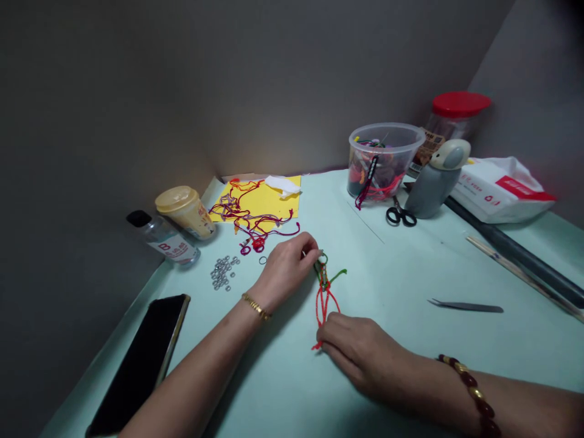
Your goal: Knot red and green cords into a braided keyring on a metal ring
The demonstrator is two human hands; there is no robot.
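A small knotted cord piece (324, 277) lies on the pale green table, green and reddish, with a metal ring (323, 258) at its top. My left hand (292, 261) is closed in a pinch at its upper left, by the ring and the green cord; the fingertips partly hide what they grip. Red cords (322, 304) run down from the knotted part toward me. Near their lower ends my right hand (358, 347) pinches them, and a short red tip sticks out left of the fingers. A green cord end (340, 275) points off to the right.
Left: metal beads (222, 272), a phone (141, 365), a bottle (171, 243) and a yellow-lidded cup (187, 213). Cords lie on yellow paper (283, 210). Right: a tub of cords (383, 161), scissors (401, 217), a grey bird-shaped container (433, 188), tweezers (469, 306) and a white box (497, 188).
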